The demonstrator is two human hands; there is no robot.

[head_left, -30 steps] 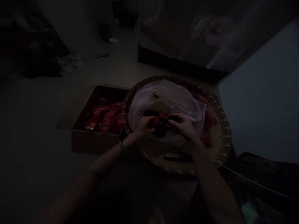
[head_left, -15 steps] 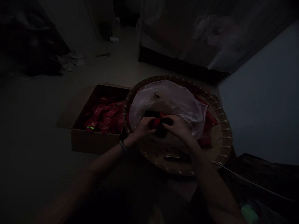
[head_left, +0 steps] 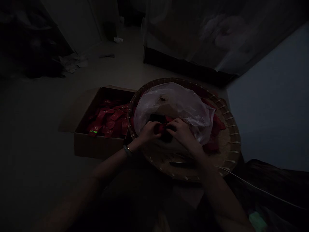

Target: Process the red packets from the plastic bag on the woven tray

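Head view shows a wide, round, woven tan tray (head_left: pixel 233 138) beside an open brown cardboard box (head_left: pixel 96 146); a crumpled, translucent whitish plastic bag (head_left: pixel 178 91) lies on the tray; glossy red packets (head_left: pixel 111 121) heap inside the box; over the tray, the left hand (head_left: pixel 149 131) pinches a small dark-red packet (head_left: pixel 159 128) between thumb and fingers; the right hand (head_left: pixel 181 131) curls its fingers just beside it, their grip too dark to tell.

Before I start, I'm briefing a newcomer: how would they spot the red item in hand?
Find the big round woven tray, right of the open cardboard box. Above it, by the pale plastic bag, the left hand holds the red item beside the right hand. Unlike the box's loose red packets, it is held.
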